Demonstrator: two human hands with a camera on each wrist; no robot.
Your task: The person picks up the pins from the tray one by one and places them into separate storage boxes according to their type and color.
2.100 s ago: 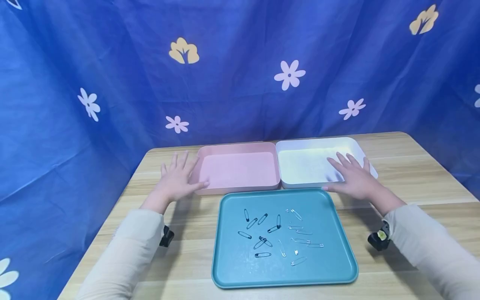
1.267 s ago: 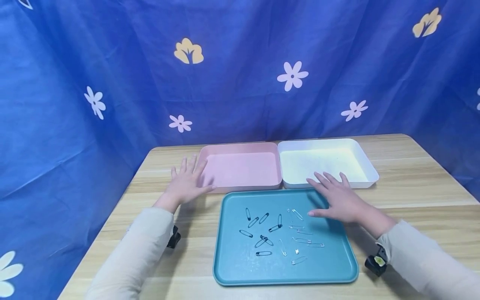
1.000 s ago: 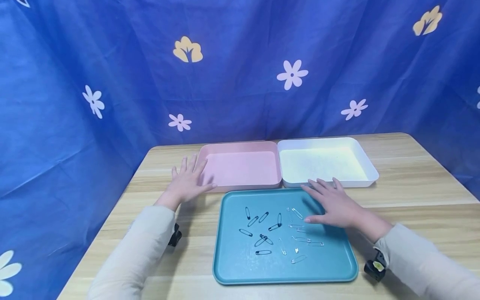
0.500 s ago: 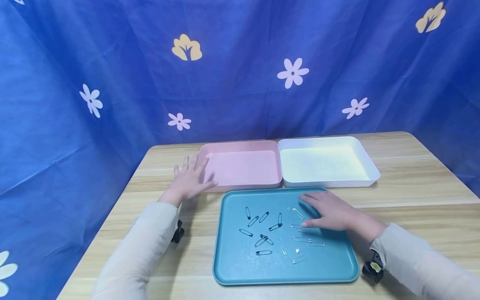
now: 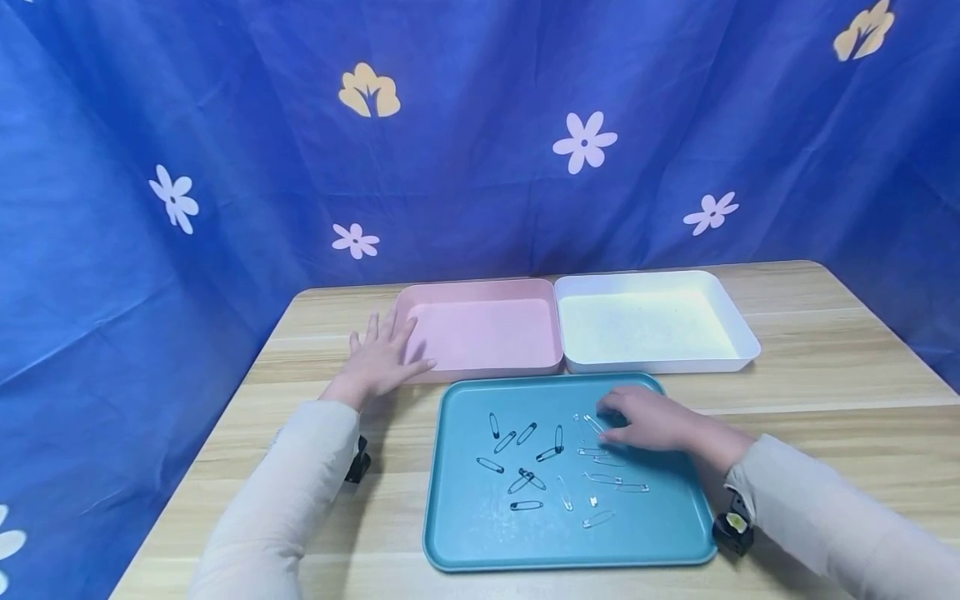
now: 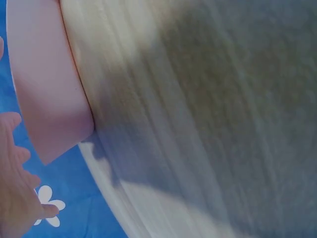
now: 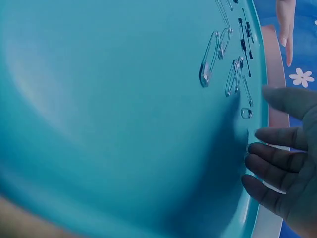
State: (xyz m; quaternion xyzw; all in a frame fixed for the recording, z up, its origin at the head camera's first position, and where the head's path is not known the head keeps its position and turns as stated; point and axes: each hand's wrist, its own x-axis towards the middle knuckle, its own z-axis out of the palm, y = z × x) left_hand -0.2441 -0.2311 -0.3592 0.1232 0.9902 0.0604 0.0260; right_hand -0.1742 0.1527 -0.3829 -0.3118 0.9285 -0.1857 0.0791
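Observation:
On the teal tray lie several black safety pins to the left and several silver safety pins to the right. My right hand hovers low over the tray's upper right, its fingertips beside a silver safety pin. In the right wrist view its fingers are loosely bent and spread, with nothing between them. My left hand is spread at the near left corner of the pink box, holding nothing. Whether it touches the box, I cannot tell.
Beside the pink box stands a white box, both just behind the tray and with nothing visible inside. All sit on a wood-grain table. A blue flowered curtain hangs behind it.
My right hand has come from above the white box down and leftward to the silver safety pins, its fingers bending more. The left hand has drifted slightly to the right, fingers still spread.

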